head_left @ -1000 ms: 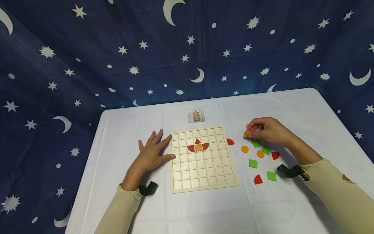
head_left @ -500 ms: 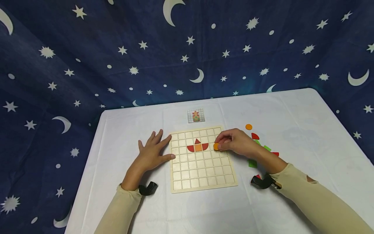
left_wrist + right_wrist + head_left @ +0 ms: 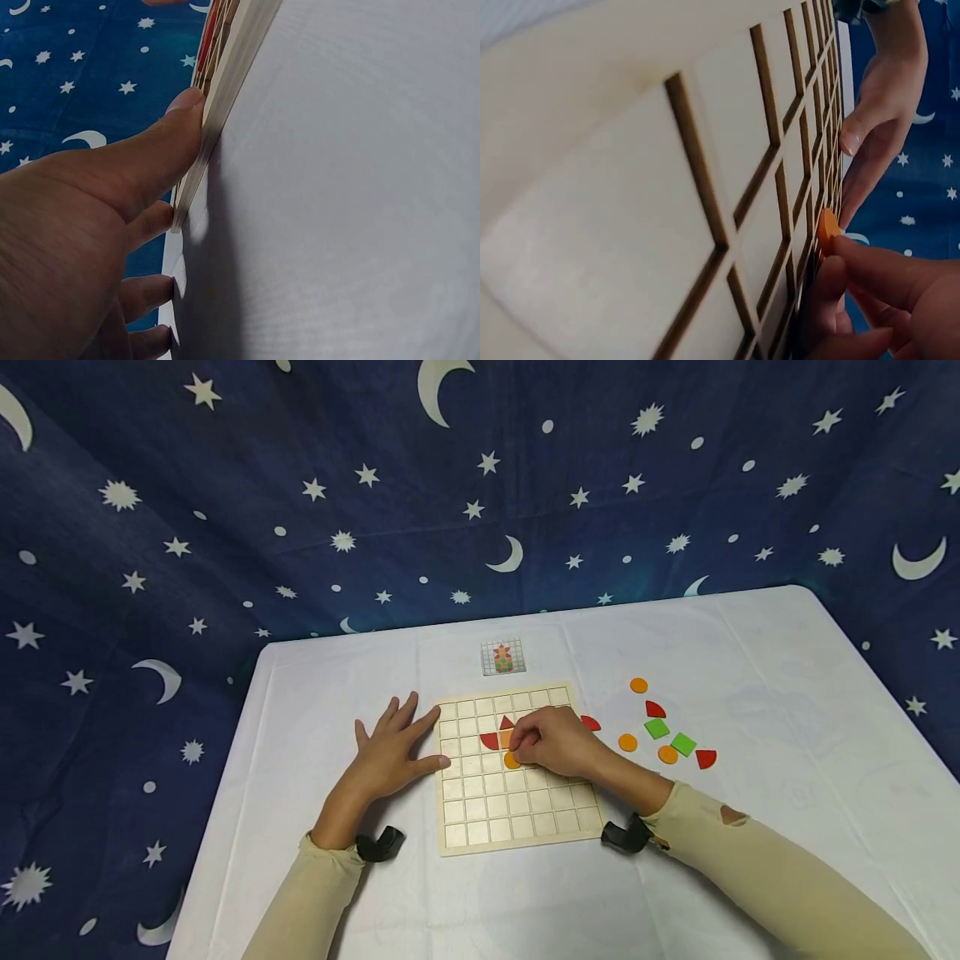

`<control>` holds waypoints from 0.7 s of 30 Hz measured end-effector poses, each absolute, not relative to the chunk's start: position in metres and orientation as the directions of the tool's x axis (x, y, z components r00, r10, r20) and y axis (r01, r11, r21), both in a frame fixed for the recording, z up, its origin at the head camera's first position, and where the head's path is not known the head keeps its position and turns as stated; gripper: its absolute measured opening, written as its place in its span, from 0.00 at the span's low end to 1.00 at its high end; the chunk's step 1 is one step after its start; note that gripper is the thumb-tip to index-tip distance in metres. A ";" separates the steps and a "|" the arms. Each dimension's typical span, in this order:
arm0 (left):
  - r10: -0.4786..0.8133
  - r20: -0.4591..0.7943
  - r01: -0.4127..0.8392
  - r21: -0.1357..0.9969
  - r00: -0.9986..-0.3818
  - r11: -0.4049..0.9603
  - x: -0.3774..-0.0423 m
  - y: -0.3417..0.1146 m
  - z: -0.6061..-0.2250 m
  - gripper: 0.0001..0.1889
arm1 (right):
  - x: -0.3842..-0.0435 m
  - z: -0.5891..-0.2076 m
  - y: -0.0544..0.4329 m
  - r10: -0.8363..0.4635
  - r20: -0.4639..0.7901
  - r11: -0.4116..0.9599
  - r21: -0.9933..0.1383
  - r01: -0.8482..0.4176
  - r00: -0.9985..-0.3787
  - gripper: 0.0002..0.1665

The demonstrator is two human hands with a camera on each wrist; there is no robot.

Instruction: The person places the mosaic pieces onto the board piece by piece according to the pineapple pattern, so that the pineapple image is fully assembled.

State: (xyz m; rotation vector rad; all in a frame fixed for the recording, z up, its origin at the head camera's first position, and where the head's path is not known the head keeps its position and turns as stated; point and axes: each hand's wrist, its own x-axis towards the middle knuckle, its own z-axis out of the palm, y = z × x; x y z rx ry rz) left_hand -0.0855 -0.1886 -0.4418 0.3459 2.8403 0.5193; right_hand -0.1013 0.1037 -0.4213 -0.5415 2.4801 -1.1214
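A pale wooden grid board (image 3: 480, 835) lies on the white table. My left hand (image 3: 388, 752) has its fingers spread, with thumb and index finger on the board's left edge; the left wrist view has the thumb (image 3: 165, 142) against that edge. My right hand (image 3: 558, 741) pinches an orange disc (image 3: 512, 760) over a square just below the orange square piece (image 3: 505, 739); in the right wrist view the disc (image 3: 827, 231) stands tilted at the fingertips. A red triangle (image 3: 506, 722) and a red quarter circle (image 3: 489, 741) sit on the board; the right hand hides the other quarter circle.
Right of the board lie several loose pieces: orange discs (image 3: 627, 742), green squares (image 3: 683, 744) and red quarter circles (image 3: 706, 759). A small pattern card (image 3: 503, 657) lies behind the board. A dark blue curtain (image 3: 405, 568) with moons and stars hangs behind the table.
My right hand has picked an orange disc from the loose pieces and carried it left onto the board's middle. The left hand has stayed in place.
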 end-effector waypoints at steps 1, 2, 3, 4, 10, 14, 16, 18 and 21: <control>0.271 -0.186 0.187 0.372 -0.945 0.909 -0.085 -0.188 -0.442 0.45 | -0.100 -0.422 0.102 -0.479 -0.149 0.628 -0.747 -0.219 -0.865 0.05; 0.271 -0.186 0.187 0.372 -0.944 0.909 -0.085 -0.188 -0.442 0.45 | -0.099 -0.422 0.101 -0.473 -0.133 0.647 -0.723 -0.241 -0.871 0.06; 0.270 -0.186 0.187 0.371 -0.945 0.910 -0.085 -0.188 -0.442 0.45 | -0.098 -0.422 0.100 -0.461 -0.123 0.664 -0.704 -0.250 -0.879 0.08; 0.270 -0.188 0.186 0.372 -0.944 0.910 -0.086 -0.188 -0.442 0.45 | -0.097 -0.422 0.099 -0.453 -0.111 0.678 -0.686 -0.262 -0.884 0.09; 0.266 -0.189 0.180 0.376 -0.945 0.909 -0.086 -0.188 -0.442 0.46 | -0.092 -0.420 0.098 -0.437 -0.108 0.707 -0.656 -0.267 -0.893 0.07; 0.263 -0.195 0.175 0.377 -0.945 0.910 -0.087 -0.188 -0.443 0.46 | -0.092 -0.420 0.099 -0.444 -0.123 0.704 -0.660 -0.260 -0.887 0.07; 0.262 -0.194 0.175 0.374 -0.945 0.911 -0.087 -0.188 -0.443 0.46 | -0.092 -0.420 0.100 -0.449 -0.115 0.704 -0.656 -0.272 -0.886 0.08; 0.259 -0.194 0.172 0.375 -0.946 0.911 -0.087 -0.188 -0.443 0.46 | -0.092 -0.421 0.099 -0.452 -0.103 0.705 -0.650 -0.284 -0.886 0.08; 0.261 -0.190 0.176 0.373 -0.946 0.911 -0.087 -0.188 -0.442 0.46 | -0.092 -0.420 0.099 -0.453 -0.102 0.708 -0.645 -0.287 -0.886 0.08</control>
